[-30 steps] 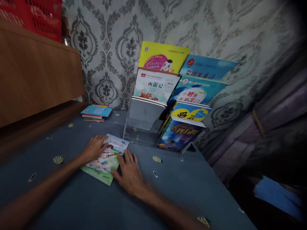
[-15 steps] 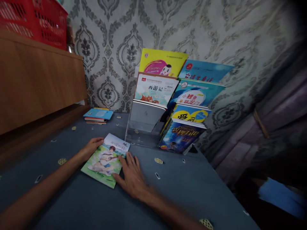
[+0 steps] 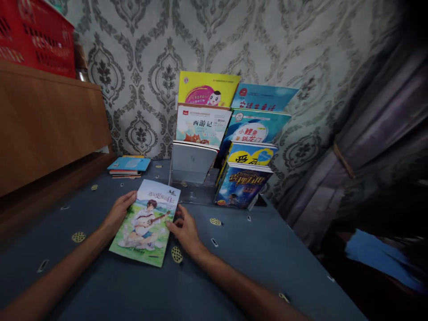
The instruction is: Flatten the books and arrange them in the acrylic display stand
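Observation:
A thin paperback book (image 3: 147, 223) with a guitar player on its green and white cover is between my two hands, its cover facing up toward me. My left hand (image 3: 121, 209) grips its upper left edge, thumb at the border and the other fingers mostly hidden. On the right edge my right hand (image 3: 185, 227) pinches the book, thumb on the cover and fingers curled at the side. Just beyond it stands a clear acrylic book rack (image 3: 197, 196) with several books in tiers, among them a dark blue book (image 3: 242, 187) and a white-covered book (image 3: 202, 125).
A small stack of books (image 3: 129, 165) lies at the back left. Beside it is a wooden cabinet (image 3: 53, 129) with a red plastic basket (image 3: 40, 38) on top. A grey patterned cloth (image 3: 214, 276) covers the table. A tied curtain (image 3: 321, 191) hangs at the right.
The paperback appears raised a little from the table and nearer to me. My right hand has gone from lying spread on the cover to pinching its right edge. The view has shifted rightward.

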A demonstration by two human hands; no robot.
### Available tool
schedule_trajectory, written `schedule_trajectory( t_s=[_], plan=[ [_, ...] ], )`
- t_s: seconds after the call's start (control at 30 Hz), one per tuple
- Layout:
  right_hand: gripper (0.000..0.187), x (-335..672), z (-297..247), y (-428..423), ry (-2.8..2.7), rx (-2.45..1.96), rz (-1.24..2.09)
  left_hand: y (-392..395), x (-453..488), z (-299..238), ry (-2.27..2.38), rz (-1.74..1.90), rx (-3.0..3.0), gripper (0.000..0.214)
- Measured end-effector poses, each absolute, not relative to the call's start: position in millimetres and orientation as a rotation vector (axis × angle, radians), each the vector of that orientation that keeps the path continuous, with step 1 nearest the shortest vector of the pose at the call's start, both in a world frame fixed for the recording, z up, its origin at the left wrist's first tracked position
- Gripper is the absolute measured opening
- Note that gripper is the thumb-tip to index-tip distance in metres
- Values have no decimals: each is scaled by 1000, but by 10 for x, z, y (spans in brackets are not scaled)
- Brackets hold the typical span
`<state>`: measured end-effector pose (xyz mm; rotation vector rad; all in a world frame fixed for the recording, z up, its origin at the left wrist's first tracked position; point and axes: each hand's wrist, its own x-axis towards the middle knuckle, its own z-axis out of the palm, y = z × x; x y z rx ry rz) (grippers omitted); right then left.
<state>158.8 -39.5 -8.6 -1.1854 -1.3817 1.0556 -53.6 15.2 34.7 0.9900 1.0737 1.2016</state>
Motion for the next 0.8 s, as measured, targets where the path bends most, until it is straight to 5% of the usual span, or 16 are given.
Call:
schedule_trajectory(
  t_s=[0.23,0.8],
  plan=[
    [42,1702,253,-379,-1193,-935,1411,143,-374,356,932,1320,996,50],
    [34,2255,868,-11,-1111,-966,1052,560,298,961,798,1432,1225,42]
  ],
)
